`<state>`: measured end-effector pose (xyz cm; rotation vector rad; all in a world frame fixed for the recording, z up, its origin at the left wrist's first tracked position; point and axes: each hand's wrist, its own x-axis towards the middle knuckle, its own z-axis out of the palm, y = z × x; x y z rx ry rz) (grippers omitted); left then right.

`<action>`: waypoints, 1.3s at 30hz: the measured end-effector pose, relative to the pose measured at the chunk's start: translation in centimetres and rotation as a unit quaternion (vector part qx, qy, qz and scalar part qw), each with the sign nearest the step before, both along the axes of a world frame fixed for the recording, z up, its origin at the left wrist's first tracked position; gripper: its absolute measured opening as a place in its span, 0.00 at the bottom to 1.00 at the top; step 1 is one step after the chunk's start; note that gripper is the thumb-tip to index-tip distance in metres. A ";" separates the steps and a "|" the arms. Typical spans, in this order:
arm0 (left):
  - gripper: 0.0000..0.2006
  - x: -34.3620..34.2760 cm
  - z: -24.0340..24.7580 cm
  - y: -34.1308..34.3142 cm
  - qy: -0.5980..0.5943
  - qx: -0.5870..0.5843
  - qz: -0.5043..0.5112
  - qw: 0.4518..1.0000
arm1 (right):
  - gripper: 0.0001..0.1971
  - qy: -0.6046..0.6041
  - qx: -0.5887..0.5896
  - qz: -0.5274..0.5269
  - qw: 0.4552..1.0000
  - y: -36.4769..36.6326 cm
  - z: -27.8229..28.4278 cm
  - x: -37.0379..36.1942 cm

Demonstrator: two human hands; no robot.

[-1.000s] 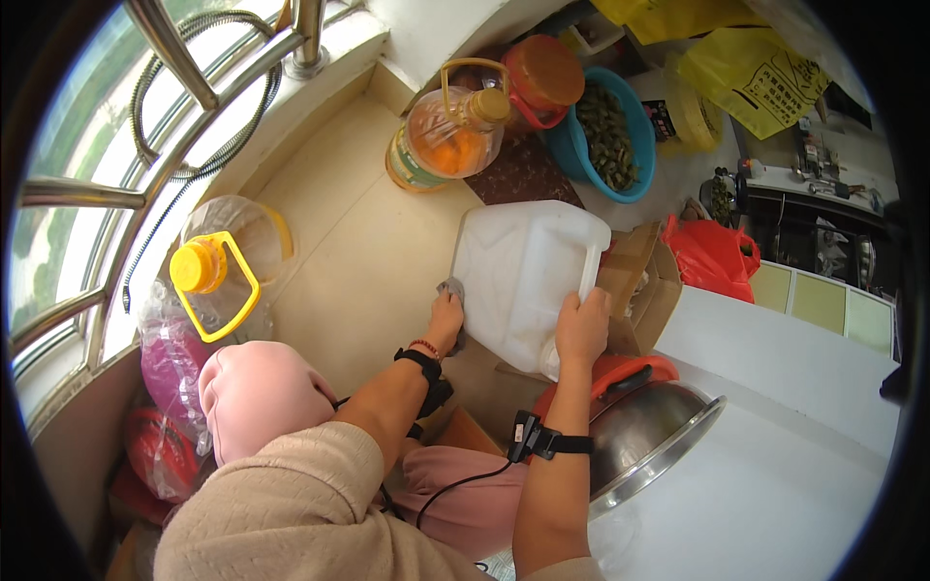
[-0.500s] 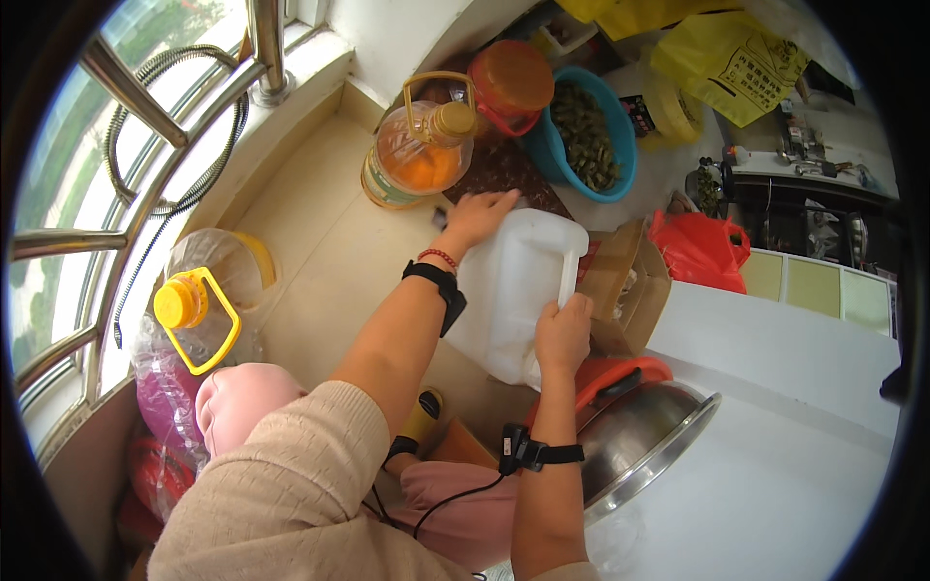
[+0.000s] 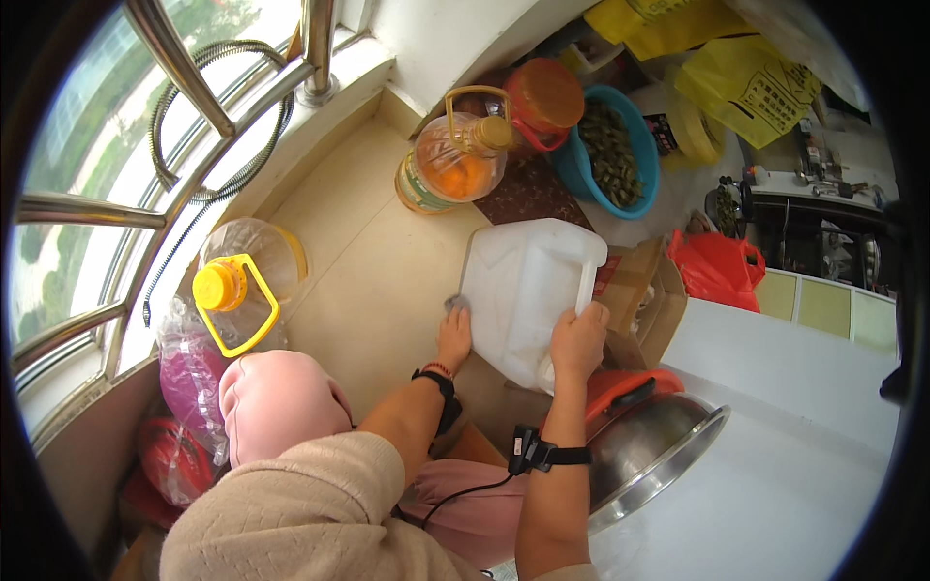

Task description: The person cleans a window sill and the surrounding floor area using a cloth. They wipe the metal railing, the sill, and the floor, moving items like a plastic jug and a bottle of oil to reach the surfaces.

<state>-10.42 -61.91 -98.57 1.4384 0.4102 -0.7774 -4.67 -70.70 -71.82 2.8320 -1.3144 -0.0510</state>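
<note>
A whitish translucent plastic jug [image 3: 518, 290] lies tilted in front of me on the tan tiles. My right hand [image 3: 578, 341] is wrapped round its handle on the right side. Beside the jug's left lower edge is my left hand [image 3: 453, 337], with a small dark grey thing [image 3: 454, 303] at its fingertips. That thing is too small and blurred to name. Whether the left fingers touch the jug is hard to tell.
A big clear bottle with a yellow handle [image 3: 219, 287] stands left, near metal railings. Behind the jug are an oil bottle [image 3: 455, 165] and a blue basin [image 3: 644, 174]. A cardboard box [image 3: 664, 310], an orange-red basin [image 3: 630, 383] and a steel bowl [image 3: 649, 450] crowd the right.
My left hand has come down from the jug's far top corner to its left lower side, the small grey thing going with it. My right hand keeps its hold; the view has shifted slightly.
</note>
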 end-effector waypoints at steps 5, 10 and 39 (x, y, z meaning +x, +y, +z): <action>0.27 -3.2 2.9 -2.4 0.492 -0.293 0.298 0.764 | 0.15 -0.084 0.079 -0.013 0.993 -3.6 -0.8 -1.9; 0.30 1.2 7.0 -4.1 0.494 -0.430 0.286 0.699 | 0.13 -0.179 0.100 -0.002 0.979 -9.1 0.4 -1.0; 0.36 22.6 33.6 14.2 -0.210 -0.088 -0.034 0.973 | 0.28 -0.406 0.721 0.044 0.560 12.7 2.8 13.3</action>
